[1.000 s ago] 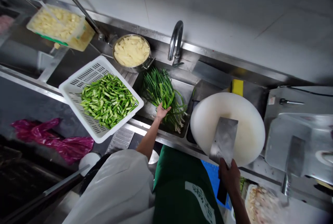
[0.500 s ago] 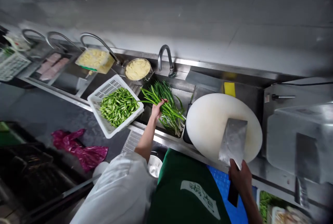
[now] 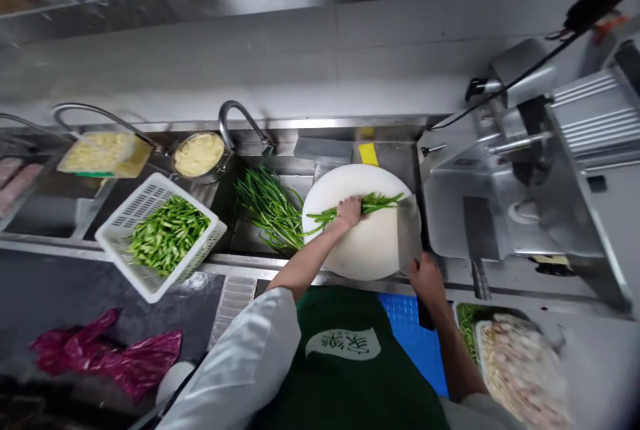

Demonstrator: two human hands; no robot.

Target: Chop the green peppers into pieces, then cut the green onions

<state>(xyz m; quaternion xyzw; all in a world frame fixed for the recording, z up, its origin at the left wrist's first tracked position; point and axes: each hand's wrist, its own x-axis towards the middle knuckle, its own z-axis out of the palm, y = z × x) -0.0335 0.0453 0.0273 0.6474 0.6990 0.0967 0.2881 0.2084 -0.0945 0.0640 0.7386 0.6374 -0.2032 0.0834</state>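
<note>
Stainless kitchen table [image 3: 505,280] against a steel wall, seen from above.

- Left hand [image 3: 349,211]: arm reached forward, palm down, fingers closed over one bunch of green onions [image 3: 373,203], pressing it flat on the board.
- Right hand [image 3: 426,277]: fingers wrapped round the handle of a cleaver [image 3: 409,233], which stood at the board's right edge, just beside the onion tips.
- Cutting board [image 3: 370,250]: one, round, white.
- Second cleaver [image 3: 477,237]: lay flat near the slicing machine [image 3: 525,170].
- Sink [image 3: 240,230]: held one loose heap of uncut onions [image 3: 267,207].
- Basket [image 3: 195,260]: one, white, slotted, held cut green peppers [image 3: 165,233].
- Pot [image 3: 210,177] and clear tub [image 3: 95,173]: one each, both with pale strips.
- Faucets: two arched.
</note>
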